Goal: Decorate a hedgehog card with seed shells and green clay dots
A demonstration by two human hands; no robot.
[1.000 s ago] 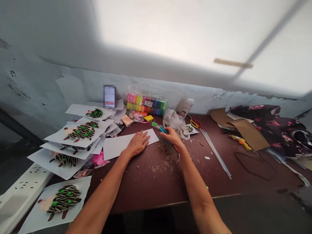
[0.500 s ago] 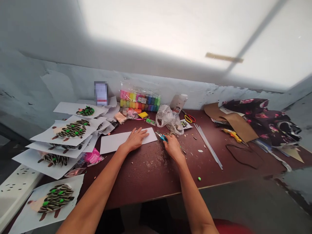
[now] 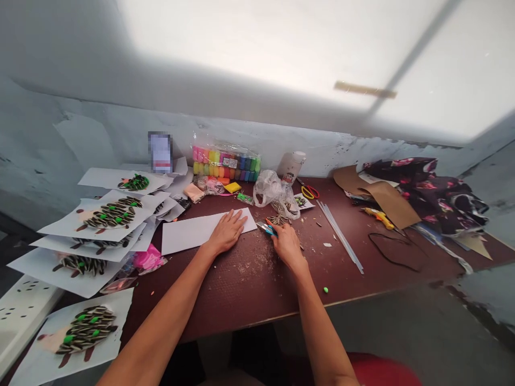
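Observation:
A folded-looking white sheet of paper (image 3: 187, 232) lies on the dark red table (image 3: 237, 300). My left hand (image 3: 228, 231) rests flat on its right part, fingers spread. Just right of the paper, my right hand (image 3: 286, 245) is closed around a blue-handled cutting tool (image 3: 266, 228), whose metal end points left toward the paper's right corner. Sunflower seeds (image 3: 277, 220) lie behind the tool, and crumbs are scattered between my hands. A transparent plastic bag (image 3: 269, 188) sits behind the seeds.
Stacked seed-hedgehog pictures (image 3: 107, 215) stand at left, another picture (image 3: 80, 335) in front. Colored clay (image 3: 227, 165), a white bottle (image 3: 293, 167) and scissors (image 3: 309, 192) are at the back. Rightward lie clear sticks (image 3: 341, 236), a yellow glue gun (image 3: 378, 217), brown card (image 3: 392, 206) and dark floral cloth (image 3: 438, 195).
The view has shifted slightly, moving the scene left in the picture. The tool in my right hand has turned a little, while my left hand stays on the paper.

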